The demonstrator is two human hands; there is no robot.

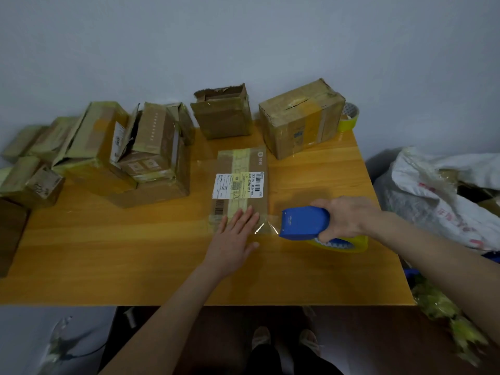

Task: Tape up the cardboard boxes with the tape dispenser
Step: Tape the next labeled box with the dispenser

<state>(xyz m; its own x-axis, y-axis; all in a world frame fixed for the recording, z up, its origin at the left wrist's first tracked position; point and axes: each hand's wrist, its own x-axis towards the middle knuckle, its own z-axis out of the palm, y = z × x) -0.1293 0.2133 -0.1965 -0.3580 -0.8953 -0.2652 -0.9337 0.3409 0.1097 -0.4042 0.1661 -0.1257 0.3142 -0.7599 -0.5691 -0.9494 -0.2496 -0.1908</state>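
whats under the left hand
The left hand lies flat on the near end of the labelled flat box, over a strip of clear tape running to the blue dispenser. The box edge beneath it is hidden.

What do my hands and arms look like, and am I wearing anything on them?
Nothing is worn on either. The left hand and right hand have no gloves, and no ring, watch or bracelet shows. No sleeves appear anywhere up to the picture's edge.

You see a dim, flat-lit scene: soft shadows on the table (108,253), edges bent by the wide lens, lower corners blurred.
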